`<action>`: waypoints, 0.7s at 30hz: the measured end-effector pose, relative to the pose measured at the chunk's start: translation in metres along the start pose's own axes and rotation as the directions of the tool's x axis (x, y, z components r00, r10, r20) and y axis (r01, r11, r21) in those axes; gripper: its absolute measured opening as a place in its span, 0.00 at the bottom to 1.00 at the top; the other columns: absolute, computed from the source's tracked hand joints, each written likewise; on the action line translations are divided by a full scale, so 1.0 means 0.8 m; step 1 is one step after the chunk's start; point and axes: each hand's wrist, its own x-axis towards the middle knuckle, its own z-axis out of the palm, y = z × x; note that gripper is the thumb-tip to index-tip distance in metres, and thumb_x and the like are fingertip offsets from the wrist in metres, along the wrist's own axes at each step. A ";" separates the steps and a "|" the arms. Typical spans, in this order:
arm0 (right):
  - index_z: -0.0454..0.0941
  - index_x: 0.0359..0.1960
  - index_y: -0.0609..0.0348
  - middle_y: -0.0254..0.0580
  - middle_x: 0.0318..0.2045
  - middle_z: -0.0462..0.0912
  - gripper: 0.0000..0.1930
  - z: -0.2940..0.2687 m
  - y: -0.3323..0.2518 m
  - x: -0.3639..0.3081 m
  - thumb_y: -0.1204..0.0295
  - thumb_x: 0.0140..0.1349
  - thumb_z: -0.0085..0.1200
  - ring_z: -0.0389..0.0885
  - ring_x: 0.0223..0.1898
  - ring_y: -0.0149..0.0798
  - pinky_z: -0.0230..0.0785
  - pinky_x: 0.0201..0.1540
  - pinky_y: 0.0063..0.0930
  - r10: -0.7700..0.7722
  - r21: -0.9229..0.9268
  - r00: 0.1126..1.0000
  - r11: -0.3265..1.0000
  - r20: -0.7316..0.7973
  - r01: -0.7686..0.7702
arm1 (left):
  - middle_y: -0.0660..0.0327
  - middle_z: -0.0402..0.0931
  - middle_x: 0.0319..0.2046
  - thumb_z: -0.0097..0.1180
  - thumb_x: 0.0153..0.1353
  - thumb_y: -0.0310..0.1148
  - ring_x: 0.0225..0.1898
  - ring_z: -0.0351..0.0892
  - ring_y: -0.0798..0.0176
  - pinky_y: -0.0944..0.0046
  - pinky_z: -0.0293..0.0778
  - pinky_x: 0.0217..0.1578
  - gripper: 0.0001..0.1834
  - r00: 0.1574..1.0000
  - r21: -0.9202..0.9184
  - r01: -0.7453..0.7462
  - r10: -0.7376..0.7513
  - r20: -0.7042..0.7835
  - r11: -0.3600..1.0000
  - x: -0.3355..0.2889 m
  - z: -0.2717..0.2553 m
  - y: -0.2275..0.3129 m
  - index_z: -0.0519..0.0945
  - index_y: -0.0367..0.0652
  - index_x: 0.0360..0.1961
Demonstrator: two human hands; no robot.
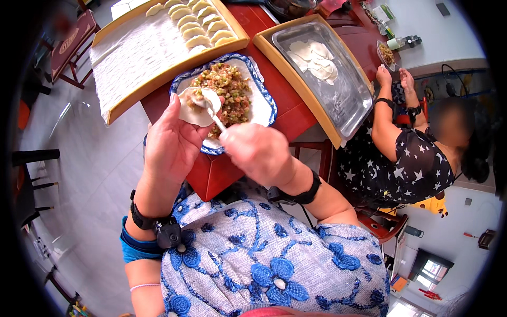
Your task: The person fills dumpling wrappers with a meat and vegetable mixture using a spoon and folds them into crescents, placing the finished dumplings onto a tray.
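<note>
My left hand holds a round white dumpling wrapper flat on its fingers, over the edge of a blue-rimmed plate heaped with chopped green and pink filling. My right hand grips a white spoon whose tip rests in the middle of the wrapper. Both hands are above the near corner of a red table.
A yellow-framed tray lined with white cloth holds several folded dumplings at the far left. A metal tray to the right carries a few flat wrappers. Another person in a star-print top sits at the right, hands on the table.
</note>
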 end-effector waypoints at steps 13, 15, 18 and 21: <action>0.73 0.49 0.63 0.47 0.38 0.82 0.19 0.005 0.000 -0.005 0.84 0.54 0.60 0.83 0.36 0.46 0.79 0.35 0.34 0.014 0.091 0.999 0.996 -0.036 -0.011 | 0.40 0.68 0.60 0.29 0.76 0.44 0.61 0.70 0.45 0.49 0.66 0.64 0.28 1.000 -0.049 -0.030 0.031 0.003 0.998 -0.008 -0.002 -0.002 0.60 0.27 0.63; 0.73 0.48 0.63 0.46 0.39 0.82 0.18 0.001 -0.006 -0.003 0.83 0.54 0.60 0.83 0.36 0.46 0.79 0.36 0.34 -0.007 0.097 1.000 0.995 0.012 0.006 | 0.43 0.69 0.59 0.29 0.76 0.44 0.60 0.72 0.47 0.49 0.67 0.63 0.28 1.000 -0.053 -0.025 0.025 0.004 0.998 -0.008 -0.004 -0.001 0.62 0.28 0.62; 0.73 0.46 0.64 0.49 0.36 0.82 0.13 -0.001 -0.008 -0.003 0.81 0.61 0.57 0.84 0.34 0.44 0.79 0.36 0.32 0.061 0.153 0.996 0.987 -0.062 -0.051 | 0.43 0.69 0.59 0.29 0.76 0.44 0.61 0.70 0.46 0.49 0.68 0.63 0.28 0.999 -0.036 -0.032 0.031 -0.004 0.999 -0.009 -0.009 0.000 0.62 0.29 0.62; 0.74 0.45 0.64 0.45 0.34 0.83 0.07 -0.009 -0.023 0.005 0.76 0.69 0.50 0.84 0.31 0.35 0.79 0.35 0.26 0.693 0.746 0.720 0.466 0.026 -0.476 | 0.43 0.69 0.59 0.29 0.76 0.45 0.62 0.69 0.45 0.49 0.68 0.62 0.28 0.999 -0.008 -0.036 0.036 0.006 0.999 -0.011 -0.012 0.000 0.61 0.30 0.62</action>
